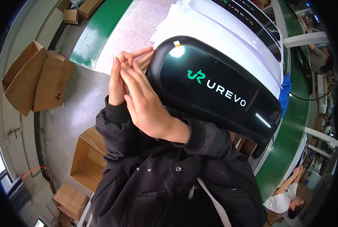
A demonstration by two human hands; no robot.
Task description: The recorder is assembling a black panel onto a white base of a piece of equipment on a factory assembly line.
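A large glossy black panel [214, 89] with rounded corners lies tilted in front of me, a small orange-and-white tab [177, 43] near its upper left corner. Both my hands are raised at its left end. My right hand [146, 104] shows its back, fingers straight and together, and crosses over my left hand [118, 81]. The left hand's fingertips reach the panel's left rim; whether they grip it is hidden. Black jacket sleeves cover both forearms.
White sheets [214, 26] and a speckled pink sheet [135, 26] lie on a green conveyor belt [101, 30] behind the panel. Open cardboard boxes [36, 79] stand on the grey floor at left and below. Other people [288, 196] work at right.
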